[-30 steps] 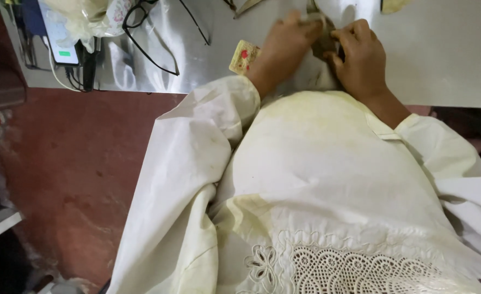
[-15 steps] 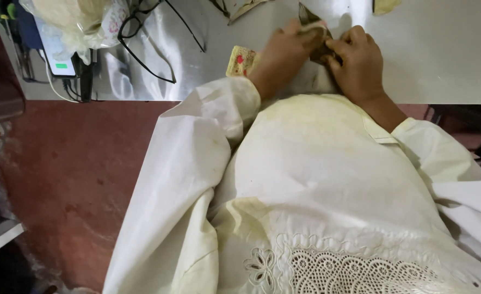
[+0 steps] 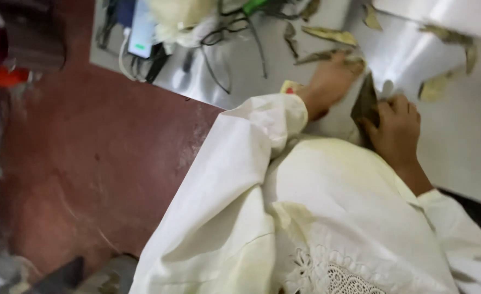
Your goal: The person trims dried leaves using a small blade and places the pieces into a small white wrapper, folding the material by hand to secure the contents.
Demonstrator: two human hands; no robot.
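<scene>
**Dried leaf pinned between two hands on a pale worktop**

Dried leaf [image 3: 367,103], dark olive-brown and standing on edge, sits between the person's two hands at the near edge of the pale table [image 3: 469,136]. Nearest the viewer, cream sleeves [image 3: 240,179] and a lace-trimmed garment fill the lower frame. The right hand [image 3: 395,128] rests just to the right of the leaf, fingers curled and closed against its edge; whether it pinches or only braces the leaf I cannot tell, because the picture is blurred. The left hand [image 3: 333,79] lies just to the left of the leaf and slightly beyond it, palm down, fingers pressed together on a leaf strip on the table.

The leaf looks thin, light and dry, so it will probably bend easily yet crack or tear if creased sharply. Taking it by the firmer long edge with flat fingertips seems safer than gripping the middle.

Beyond the hands, yellowed leaf scraps [image 3: 333,35] lie scattered across the table. Farther off to the left of the left hand are eyeglasses [image 3: 221,38], dark cables [image 3: 142,65] and a pale phone-like device [image 3: 142,30]. A reddish floor [image 3: 88,163] lies left of the table.
</scene>
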